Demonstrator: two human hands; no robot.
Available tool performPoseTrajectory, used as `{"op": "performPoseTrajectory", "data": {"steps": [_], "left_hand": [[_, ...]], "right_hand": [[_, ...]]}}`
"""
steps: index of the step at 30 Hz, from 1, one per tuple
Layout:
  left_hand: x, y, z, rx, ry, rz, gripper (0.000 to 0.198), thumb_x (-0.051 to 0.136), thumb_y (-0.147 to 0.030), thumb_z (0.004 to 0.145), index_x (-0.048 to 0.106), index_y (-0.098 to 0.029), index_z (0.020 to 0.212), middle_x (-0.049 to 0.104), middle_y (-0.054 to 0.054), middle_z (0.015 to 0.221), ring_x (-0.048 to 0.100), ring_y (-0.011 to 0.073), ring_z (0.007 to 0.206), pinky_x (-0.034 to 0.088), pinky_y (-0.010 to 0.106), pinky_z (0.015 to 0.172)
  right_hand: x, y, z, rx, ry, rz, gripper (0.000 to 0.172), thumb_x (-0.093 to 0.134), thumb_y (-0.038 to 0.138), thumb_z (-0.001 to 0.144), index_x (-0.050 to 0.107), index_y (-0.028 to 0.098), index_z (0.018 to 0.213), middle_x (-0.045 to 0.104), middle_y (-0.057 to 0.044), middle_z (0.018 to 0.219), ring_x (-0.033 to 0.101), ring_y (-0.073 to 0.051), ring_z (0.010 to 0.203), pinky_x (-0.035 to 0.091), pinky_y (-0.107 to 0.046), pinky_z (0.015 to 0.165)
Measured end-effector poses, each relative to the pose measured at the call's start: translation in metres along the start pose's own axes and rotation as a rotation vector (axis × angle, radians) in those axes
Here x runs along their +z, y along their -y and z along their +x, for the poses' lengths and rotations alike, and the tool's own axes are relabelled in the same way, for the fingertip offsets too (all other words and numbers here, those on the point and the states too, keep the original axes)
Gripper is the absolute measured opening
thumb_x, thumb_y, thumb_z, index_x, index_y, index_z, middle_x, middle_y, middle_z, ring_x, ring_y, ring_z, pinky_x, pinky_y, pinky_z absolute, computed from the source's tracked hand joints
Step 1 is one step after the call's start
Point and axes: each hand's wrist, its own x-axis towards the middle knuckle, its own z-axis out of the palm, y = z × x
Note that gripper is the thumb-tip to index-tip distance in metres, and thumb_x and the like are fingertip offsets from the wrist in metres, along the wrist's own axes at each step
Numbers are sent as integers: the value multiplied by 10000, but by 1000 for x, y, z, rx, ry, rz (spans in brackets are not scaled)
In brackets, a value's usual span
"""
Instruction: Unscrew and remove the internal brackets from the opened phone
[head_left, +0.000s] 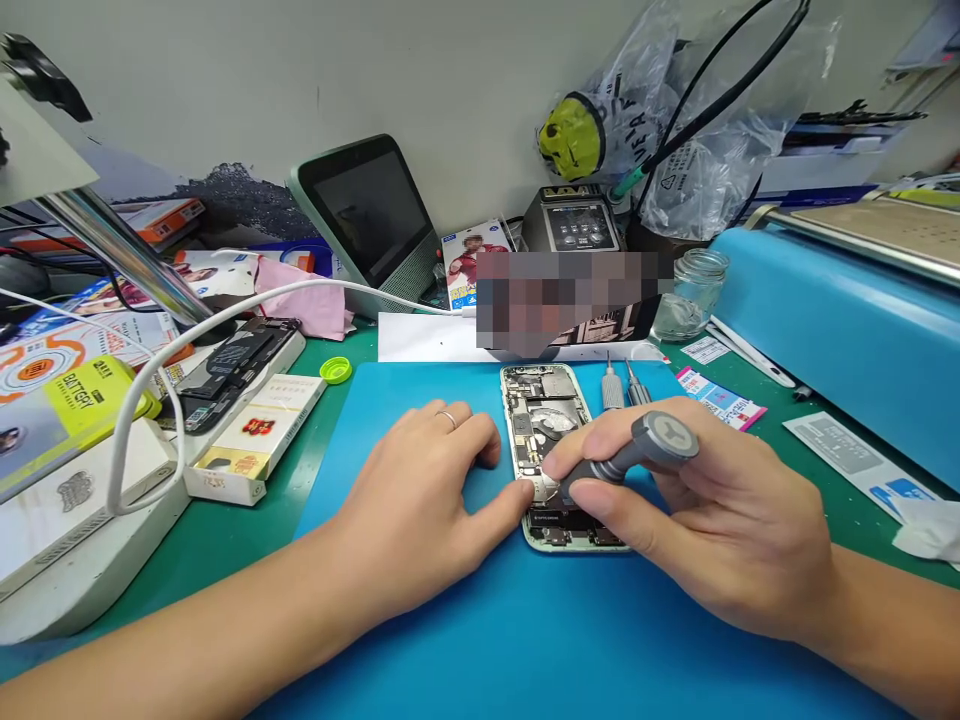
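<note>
An opened phone (pixel 541 410) with its insides bare lies on a blue mat (pixel 450 620). My right hand (pixel 712 510) is closed around a grey screwdriver (pixel 637 450), its tip down on the phone's lower half. My left hand (pixel 427 490) rests on the mat beside the phone. Its fingers are curled, and the thumb presses the phone's left edge. A ring shows on one finger.
Two more screwdrivers (pixel 622 385) lie behind the phone. At left are a dismantled phone (pixel 232 365) on a box, a white cable (pixel 135 400) and a green cap (pixel 335 370). Behind stand a tablet (pixel 367 215), a soldering station (pixel 574 225) and a glass jar (pixel 694 290). A blue machine (pixel 847 320) is at right.
</note>
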Motion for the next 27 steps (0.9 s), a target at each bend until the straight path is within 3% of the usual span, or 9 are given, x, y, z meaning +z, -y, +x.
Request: {"op": "performPoseTrajectory", "data": {"steps": [14,27], "left_hand": [[0,0,-1,4,-3,4,239,600,-415,985,529,-230,849,556,-4,840,507,235,820,342,390,716],[1,0,-2,-22,17,-27,249,577,-424,993,520,-231,848,571,7,865,507,244,843,351,405,731]], "right_hand": [[0,3,2,-23,25,-87,112,690,205,990,632,241,1079,735,18,937,758,-103,839,614,-146,733],[-1,6,7,-50,48,-112,109,690,165,973,633,222,1047,762,-15,903,774,-143,811,630,-194,692]]}}
